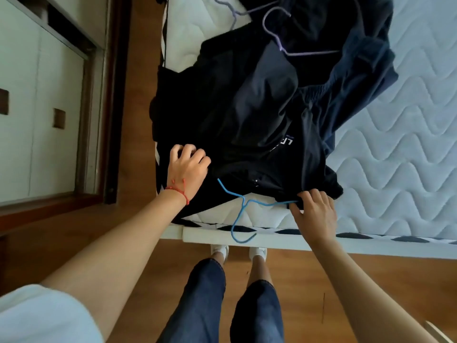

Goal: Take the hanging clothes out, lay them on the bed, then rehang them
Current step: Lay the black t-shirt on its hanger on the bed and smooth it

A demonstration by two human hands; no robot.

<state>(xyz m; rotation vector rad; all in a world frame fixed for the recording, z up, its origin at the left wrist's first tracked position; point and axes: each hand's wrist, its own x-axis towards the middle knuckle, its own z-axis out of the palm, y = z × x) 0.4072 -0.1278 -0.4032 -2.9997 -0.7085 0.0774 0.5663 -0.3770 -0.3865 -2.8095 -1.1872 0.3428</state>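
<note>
Clothes (262, 107) already lie heaped on the bed (408, 169), so rehanging remains; left hand (188, 167) and right hand (315, 209) both grip dark fabric by the blue hanger (243, 209).

Soft, even daylight fills the room, with no hard shadows; the brightest patch falls on the white quilted mattress (400, 134) at right, where the stitching stays readable without glare. The pile of dark clothes (259, 107) swallows most detail, its folds showing only as faint grey gradations. The wide-angle lens bends straight lines strongly: the bed frame (272, 240) bows and the cupboard doors (37, 107) at left lean and curve toward the edge. The whole picture is slightly soft, with the white sleeve (42, 315) at lower left and the frame's corners blurriest. Faint shade lies beneath the bed edge on the wooden floor (309, 280).
</note>
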